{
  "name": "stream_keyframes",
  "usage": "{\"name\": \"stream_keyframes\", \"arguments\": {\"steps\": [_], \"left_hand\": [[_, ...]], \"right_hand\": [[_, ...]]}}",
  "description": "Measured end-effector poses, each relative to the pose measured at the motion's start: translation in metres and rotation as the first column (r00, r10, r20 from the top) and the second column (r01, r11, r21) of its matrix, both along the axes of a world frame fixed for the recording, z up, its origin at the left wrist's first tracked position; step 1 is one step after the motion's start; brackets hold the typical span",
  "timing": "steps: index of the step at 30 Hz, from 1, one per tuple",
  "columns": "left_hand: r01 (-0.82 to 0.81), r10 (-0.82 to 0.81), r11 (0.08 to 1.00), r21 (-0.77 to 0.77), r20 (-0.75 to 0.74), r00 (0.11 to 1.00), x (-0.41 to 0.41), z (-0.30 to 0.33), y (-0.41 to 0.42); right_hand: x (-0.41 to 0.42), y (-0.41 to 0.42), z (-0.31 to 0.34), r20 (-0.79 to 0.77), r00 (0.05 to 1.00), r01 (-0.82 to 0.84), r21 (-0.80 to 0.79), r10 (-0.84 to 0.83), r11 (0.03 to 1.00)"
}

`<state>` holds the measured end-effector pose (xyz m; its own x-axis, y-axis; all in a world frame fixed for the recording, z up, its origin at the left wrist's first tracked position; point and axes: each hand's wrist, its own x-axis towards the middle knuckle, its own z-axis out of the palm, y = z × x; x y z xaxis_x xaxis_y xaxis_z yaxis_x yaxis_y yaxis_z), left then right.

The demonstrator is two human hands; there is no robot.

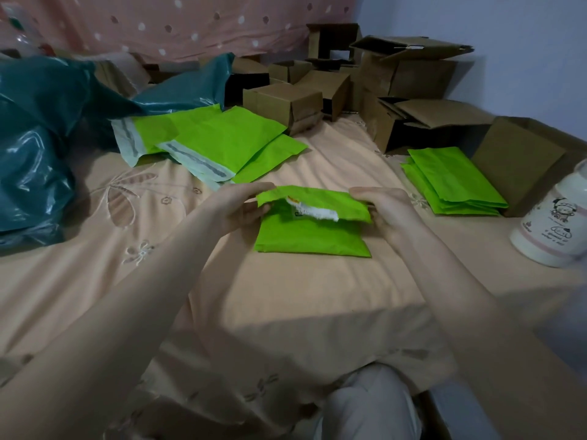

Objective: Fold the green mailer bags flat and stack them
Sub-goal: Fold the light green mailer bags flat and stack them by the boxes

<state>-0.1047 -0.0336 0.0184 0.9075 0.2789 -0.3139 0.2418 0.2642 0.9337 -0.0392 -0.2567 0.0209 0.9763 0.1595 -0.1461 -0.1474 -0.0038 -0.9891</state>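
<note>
A green mailer bag [313, 231] lies mid-bedsheet [286, 296], its top flap lifted and partly folded over. The flap's left corner is pinched by the left hand [236, 206], the right corner by the right hand [386, 209]. Film is judged thin, light, limp and somewhat slick; creases are unlikely to hold unless pressed. Torn white strip [313, 211] is noted under the flap. Corner grips are judged best. Folded stack [454, 184] sits right; unfolded bags [209, 141] lie behind.

I see open bedsheet [286, 300] before me, cardboard boxes [349, 90] crowding behind, teal bags [35, 147] left, white jar [552, 223] right.
</note>
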Motion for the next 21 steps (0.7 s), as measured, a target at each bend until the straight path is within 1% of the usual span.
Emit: {"name": "stream_keyframes", "arguments": {"steps": [3,5,8,10,12,13,14,16,19,21], "left_hand": [[0.071,-0.072,0.993,0.090,0.010,0.997,-0.002,-0.005,0.006],[0.098,-0.101,0.989,0.107,0.025,0.995,-0.005,-0.008,0.008],[0.093,-0.098,0.988,0.124,0.036,0.995,-0.010,-0.008,0.006],[0.076,-0.083,0.984,0.161,0.039,0.996,-0.015,-0.005,0.003],[0.073,-0.083,0.981,0.182,0.053,0.995,-0.019,-0.003,0.002],[0.073,-0.086,0.978,0.194,0.058,0.995,-0.022,-0.002,0.001],[0.071,-0.087,0.974,0.217,0.061,0.994,-0.025,0.000,-0.001],[0.063,-0.089,0.956,0.286,0.079,0.993,-0.028,0.002,-0.004],[0.030,-0.091,0.919,0.394,0.136,0.987,-0.031,0.000,-0.009],[-0.015,-0.073,0.892,0.451,0.176,0.982,-0.031,-0.004,-0.012]], "right_hand": [[0.002,-0.006,-0.002,-0.005,1.000,0.008,0.000,-0.008,1.000],[0.003,-0.009,-0.004,0.017,1.000,0.018,-0.019,-0.018,1.000],[0.003,-0.010,-0.005,0.048,0.999,0.020,-0.074,-0.017,0.997],[-0.001,-0.007,-0.003,0.035,0.999,0.031,-0.035,-0.030,0.999],[-0.007,-0.005,0.000,-0.017,1.000,0.016,0.012,-0.016,1.000],[-0.010,-0.005,0.001,-0.035,0.999,-0.008,-0.005,0.008,1.000],[-0.012,-0.006,0.000,-0.040,0.999,-0.037,-0.055,0.035,0.998],[-0.015,-0.008,-0.003,-0.009,0.997,-0.074,-0.148,0.073,0.986],[-0.019,-0.009,-0.006,0.057,0.992,-0.103,-0.168,0.114,0.980],[-0.025,-0.009,-0.005,0.105,0.985,-0.114,-0.217,0.139,0.969]]}}
